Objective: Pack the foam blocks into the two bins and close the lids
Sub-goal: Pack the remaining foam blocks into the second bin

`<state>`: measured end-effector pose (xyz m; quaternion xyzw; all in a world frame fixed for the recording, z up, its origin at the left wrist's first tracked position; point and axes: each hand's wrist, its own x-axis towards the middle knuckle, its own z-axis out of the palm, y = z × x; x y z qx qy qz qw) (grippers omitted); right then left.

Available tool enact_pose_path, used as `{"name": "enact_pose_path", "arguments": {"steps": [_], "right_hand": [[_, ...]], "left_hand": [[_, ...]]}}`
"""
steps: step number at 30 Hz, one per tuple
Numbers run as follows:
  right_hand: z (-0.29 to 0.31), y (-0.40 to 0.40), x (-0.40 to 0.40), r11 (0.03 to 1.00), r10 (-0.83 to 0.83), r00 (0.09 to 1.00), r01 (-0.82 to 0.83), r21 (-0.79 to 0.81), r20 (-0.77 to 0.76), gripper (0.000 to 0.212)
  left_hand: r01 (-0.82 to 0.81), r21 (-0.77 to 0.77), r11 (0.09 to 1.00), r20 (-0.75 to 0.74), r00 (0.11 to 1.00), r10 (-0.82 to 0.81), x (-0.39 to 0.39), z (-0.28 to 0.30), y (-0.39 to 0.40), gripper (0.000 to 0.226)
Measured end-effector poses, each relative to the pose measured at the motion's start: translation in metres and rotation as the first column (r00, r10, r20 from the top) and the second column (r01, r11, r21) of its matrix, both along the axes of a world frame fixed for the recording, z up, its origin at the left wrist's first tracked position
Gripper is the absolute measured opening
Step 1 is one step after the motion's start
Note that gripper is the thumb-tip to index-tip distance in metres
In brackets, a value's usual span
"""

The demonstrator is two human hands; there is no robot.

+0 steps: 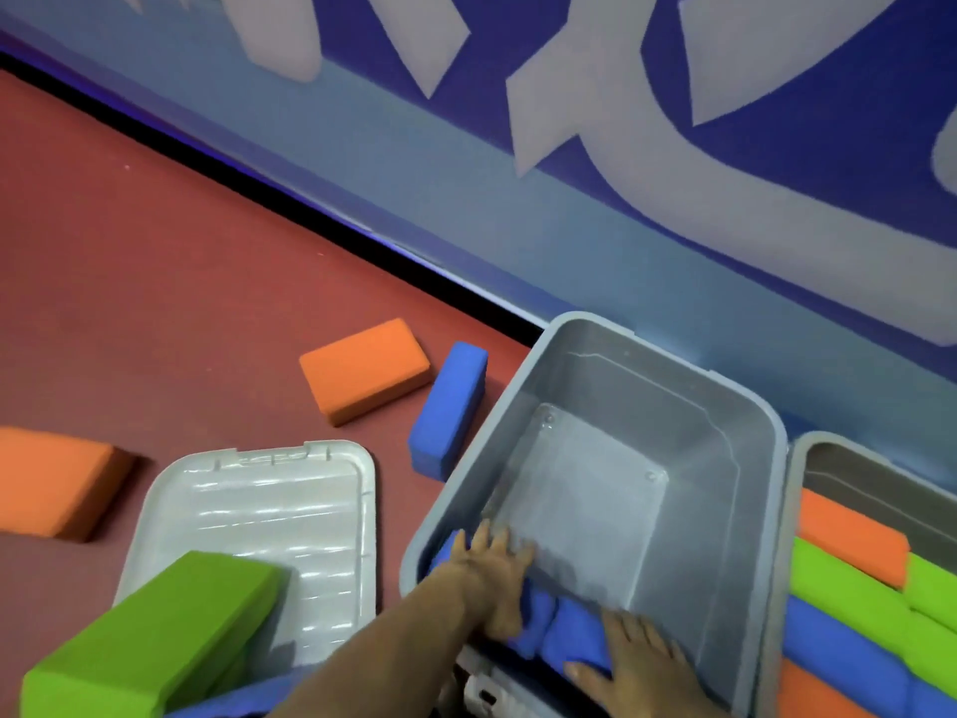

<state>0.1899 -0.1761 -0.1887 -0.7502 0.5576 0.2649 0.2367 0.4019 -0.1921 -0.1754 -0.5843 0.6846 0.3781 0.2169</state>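
A grey bin [735, 437] stands open on the red floor, nearly bare inside. Along its near wall lie blue foam blocks [564, 634]. My left hand [492, 572] presses flat on the left one, fingers spread. My right hand [637, 665] rests flat on the right one. A second grey bin [808, 458] at the right edge holds orange, green and blue blocks [849, 572] packed in rows. A pale lid [269, 515] lies on the floor to the left, with a green block [155, 634] on its near corner.
Loose on the floor are an orange block [365, 370], a blue block on its edge [448, 412] by the bin's left wall, and another orange block [52, 481] at the far left. A blue patterned wall [569, 147] runs behind the bins.
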Motion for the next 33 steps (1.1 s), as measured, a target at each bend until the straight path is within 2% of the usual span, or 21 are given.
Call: {"name": "enact_pose_path", "arguments": {"steps": [1, 3, 5, 6, 7, 8, 9, 10, 11, 13, 15, 17, 19, 21, 23, 25, 27, 29, 30, 33], "right_hand": [[0.01, -0.011, 0.009, 1.0, -0.004, 0.998, 0.005, -0.01, 0.066, 0.113], [0.028, -0.039, 0.042, 0.966, -0.017, 0.974, 0.075, -0.249, 0.225, 0.08], [0.046, -0.068, 0.093, 0.891, -0.008, 0.924, 0.18, -0.418, 0.381, 0.034], [0.05, -0.08, 0.127, 0.879, 0.047, 0.896, 0.173, -0.444, 0.442, 0.021], [0.058, -0.09, 0.162, 0.877, 0.116, 0.867, 0.139, -0.459, 0.484, 0.015], [0.064, -0.099, 0.197, 0.878, 0.177, 0.837, 0.103, -0.467, 0.517, 0.014], [0.061, -0.107, 0.229, 0.885, 0.213, 0.823, 0.065, -0.461, 0.526, 0.017], [0.051, -0.114, 0.257, 0.905, 0.222, 0.837, 0.014, -0.426, 0.5, 0.024], [0.037, -0.122, 0.281, 0.936, 0.203, 0.882, -0.047, -0.348, 0.425, 0.036], [-0.006, -0.14, 0.313, 0.985, 0.157, 0.961, -0.137, -0.101, 0.229, 0.071], [-0.053, -0.156, 0.323, 0.986, 0.156, 0.984, -0.16, 0.04, 0.082, 0.089], [-0.093, -0.164, 0.316, 0.99, 0.124, 0.992, -0.124, 0.073, 0.005, 0.093], [-0.112, -0.162, 0.308, 0.991, 0.11, 0.994, -0.108, 0.078, -0.024, 0.092], [-0.118, -0.159, 0.31, 0.99, 0.129, 0.992, -0.13, 0.054, 0.012, 0.085], [-0.117, -0.156, 0.318, 0.991, 0.129, 0.991, -0.13, 0.012, 0.037, 0.077], [-0.112, -0.158, 0.32, 0.985, 0.148, 0.988, -0.144, -0.098, 0.036, 0.07], [-0.106, -0.161, 0.315, 0.969, 0.153, 0.986, -0.136, -0.205, 0.067, 0.06], [-0.099, -0.163, 0.31, 0.947, 0.173, 0.98, -0.139, -0.288, 0.096, 0.05], [-0.097, -0.163, 0.308, 0.936, 0.183, 0.977, -0.141, -0.323, 0.104, 0.046], [-0.092, -0.161, 0.305, 0.916, 0.165, 0.975, -0.095, -0.391, 0.149, 0.036]], "left_hand": [[-0.033, -0.068, 0.997, -0.089, 0.996, 0.027, 0.013, 0.014, -0.008, 0.076], [-0.135, -0.256, 0.957, -0.223, 0.972, 0.078, 0.047, 0.038, -0.03, 0.056], [-0.396, -0.355, 0.847, -0.368, 0.892, 0.263, 0.09, 0.051, -0.049, 0.045], [-0.569, -0.344, 0.747, -0.452, 0.798, 0.399, 0.114, 0.05, -0.058, 0.041], [-0.74, -0.285, 0.609, -0.536, 0.65, 0.539, 0.139, 0.045, -0.064, 0.036], [-0.884, -0.178, 0.433, -0.597, 0.447, 0.667, 0.166, 0.034, -0.07, 0.032], [-0.972, -0.036, 0.234, -0.613, 0.206, 0.763, 0.192, 0.02, -0.074, 0.028], [-0.994, 0.104, 0.045, -0.58, -0.024, 0.814, 0.217, 0.001, -0.077, 0.025], [-0.975, 0.206, -0.089, -0.521, -0.186, 0.833, 0.239, -0.018, -0.079, 0.024], [-0.934, 0.276, -0.228, -0.433, -0.332, 0.838, 0.272, -0.059, -0.086, 0.029], [-0.915, 0.267, -0.303, -0.413, -0.393, 0.822, 0.291, -0.097, -0.094, 0.038], [-0.891, 0.258, -0.375, -0.402, -0.451, 0.797, 0.301, -0.131, -0.103, 0.047], [-0.877, 0.251, -0.409, -0.408, -0.479, 0.777, 0.305, -0.163, -0.112, 0.055], [-0.863, 0.281, -0.42, -0.441, -0.505, 0.742, 0.301, -0.188, -0.124, 0.068], [-0.845, 0.318, -0.43, -0.478, -0.534, 0.697, 0.292, -0.201, -0.134, 0.068], [-0.847, 0.279, -0.452, -0.49, -0.53, 0.692, 0.284, -0.208, -0.141, 0.053], [-0.846, 0.245, -0.474, -0.485, -0.53, 0.695, 0.283, -0.212, -0.144, 0.053], [-0.809, 0.301, -0.505, -0.451, -0.587, 0.672, 0.287, -0.212, -0.146, 0.056], [-0.801, 0.345, -0.49, -0.419, -0.598, 0.683, 0.288, -0.209, -0.145, 0.056], [-0.781, 0.414, -0.467, -0.353, -0.611, 0.708, 0.287, -0.193, -0.137, 0.041]]}}
